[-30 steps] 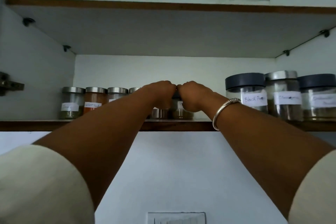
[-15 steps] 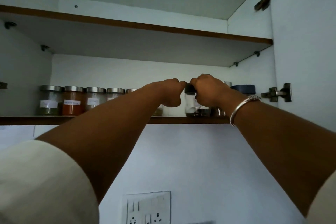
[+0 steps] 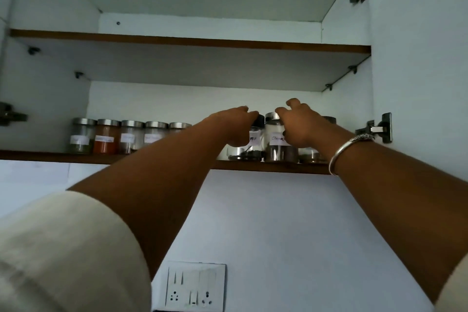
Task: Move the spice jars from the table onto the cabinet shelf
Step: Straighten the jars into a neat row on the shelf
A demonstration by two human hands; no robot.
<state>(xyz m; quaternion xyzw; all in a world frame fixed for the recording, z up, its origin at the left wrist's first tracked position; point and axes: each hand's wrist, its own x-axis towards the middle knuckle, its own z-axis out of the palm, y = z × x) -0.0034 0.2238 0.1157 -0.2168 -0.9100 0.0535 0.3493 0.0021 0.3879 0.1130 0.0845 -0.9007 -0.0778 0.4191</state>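
Reached up to shelf (image 3: 253,165), mid-frame.
L hand (image 3: 235,124) gripped black-lid jar (image 3: 255,139); R hand (image 3: 298,124) against steel-lid jar (image 3: 274,132), grip unclear.

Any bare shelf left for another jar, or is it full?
Two gaps on the shelf: between the left wall and the green jar, and between the rightmost jar and the right wall. Crowded in the middle, around the left hand and right hand.
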